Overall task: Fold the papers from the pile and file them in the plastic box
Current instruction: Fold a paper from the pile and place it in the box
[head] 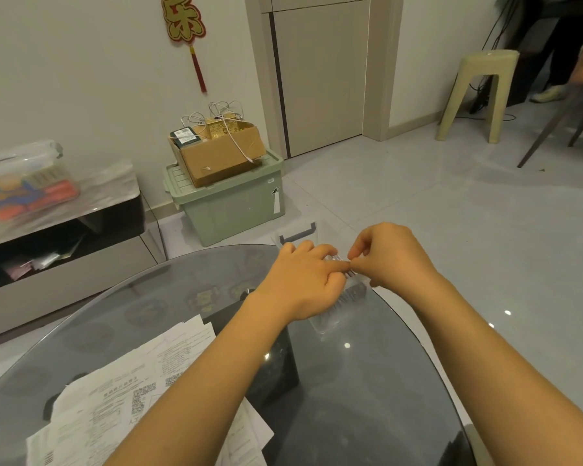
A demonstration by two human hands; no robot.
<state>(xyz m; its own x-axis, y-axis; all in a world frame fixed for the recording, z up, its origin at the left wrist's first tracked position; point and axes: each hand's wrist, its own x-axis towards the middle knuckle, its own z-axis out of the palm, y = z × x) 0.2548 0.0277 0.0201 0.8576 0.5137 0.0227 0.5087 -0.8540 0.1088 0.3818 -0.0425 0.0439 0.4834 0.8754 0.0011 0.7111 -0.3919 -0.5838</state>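
hands meet over the clear box (337, 317) at the counter's (367, 398) far edge: left hand (303, 280) curled on its rim, right hand (389, 255) pinching something small there. papers (148, 381) wait nearer, left of both wrists. steady the box while filing.

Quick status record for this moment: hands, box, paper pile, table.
left hand: over the plastic box, fingers curled at its top edge
right hand: pinching at the same spot; what it holds is too small to tell
plastic box: clear, on the far part of the table
paper pile: unfolded printed sheets, near left
table: dark round glass
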